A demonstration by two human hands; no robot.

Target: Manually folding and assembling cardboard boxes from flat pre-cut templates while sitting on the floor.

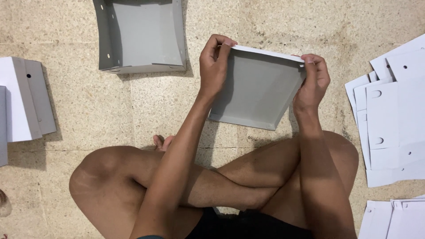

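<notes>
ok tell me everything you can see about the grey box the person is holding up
The grey box is a shallow, open tray of folded card, grey inside, with a white far edge. Its low side walls are folded up, and it is tilted with its inside toward the camera. Its near edge is down by the speckled floor, though contact is unclear. The left hand pinches the far left corner; the right hand pinches the far right corner.

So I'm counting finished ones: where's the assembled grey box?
The assembled grey box sits on the floor at top left of the head view, beyond the left hand.
</notes>
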